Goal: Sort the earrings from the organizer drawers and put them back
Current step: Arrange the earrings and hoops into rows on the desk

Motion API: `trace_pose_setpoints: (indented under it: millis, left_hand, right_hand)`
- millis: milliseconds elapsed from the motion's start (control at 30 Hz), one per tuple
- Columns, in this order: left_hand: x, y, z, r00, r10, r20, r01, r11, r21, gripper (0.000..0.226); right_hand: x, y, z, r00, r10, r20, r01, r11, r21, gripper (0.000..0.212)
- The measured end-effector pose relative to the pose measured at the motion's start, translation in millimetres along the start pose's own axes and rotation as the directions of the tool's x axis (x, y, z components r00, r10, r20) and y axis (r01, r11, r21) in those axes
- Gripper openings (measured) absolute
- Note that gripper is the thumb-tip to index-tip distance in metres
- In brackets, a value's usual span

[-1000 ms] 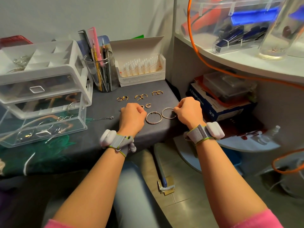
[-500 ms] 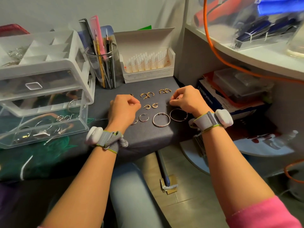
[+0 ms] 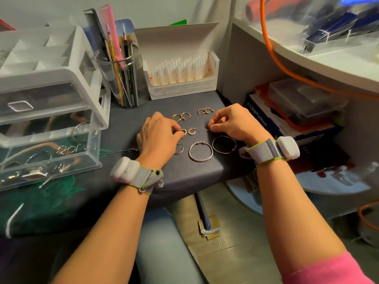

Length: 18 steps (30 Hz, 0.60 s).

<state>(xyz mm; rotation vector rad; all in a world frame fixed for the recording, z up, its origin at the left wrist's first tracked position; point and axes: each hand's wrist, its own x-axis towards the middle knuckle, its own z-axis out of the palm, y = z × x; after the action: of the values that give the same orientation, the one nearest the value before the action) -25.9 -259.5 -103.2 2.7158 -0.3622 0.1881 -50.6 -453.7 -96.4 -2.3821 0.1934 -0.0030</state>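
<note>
Left hand point(image 3: 158, 138): fingers pinch small gold hoop point(image 3: 183, 131) on counter point(image 3: 127, 128).
Right hand point(image 3: 233, 124): fingers curled, tips together; contents cannot be told.
Earrings point(image 3: 200, 142): paired rows between hands; more in organizer drawer point(image 3: 49, 160), left.

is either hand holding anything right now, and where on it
The left hand pinches a small studded hoop by its left rim. The right hand has its fingertips pinched together; whether they hold anything cannot be told.
</note>
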Motion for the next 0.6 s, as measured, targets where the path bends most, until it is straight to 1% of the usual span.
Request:
trace_pose_setpoints:
  millis: [100,267,500,600]
  left_hand:
    - [1.5,2.6,-0.5,1.000,0.026,-0.001,-0.026,1.000,-0.015,0.024]
    - [3.8,12.8,0.7,0.996,0.088,0.029,-0.088,0.996,-0.006,0.029]
    - [5.9,20.4,5.0,0.995,0.089,0.039,-0.088,0.996,-0.005,0.025]
    - [5.1,25.2,3.7,0.994,0.092,0.058,-0.086,0.992,-0.089,0.015]
  right_hand:
    - [-0.7,7.2,-4.9,1.000,0.001,-0.026,0.000,0.999,0.035,0.003]
    - [-5.9,11.8,-11.3,0.999,-0.002,0.038,0.001,0.999,0.034,0.003]
    - [-8.4,10.8,-14.8,0.994,-0.020,0.112,0.017,1.000,0.022,0.004]
    - [-9.0,11.1,-16.2,0.991,-0.033,0.134,0.030,0.999,0.022,0.004]
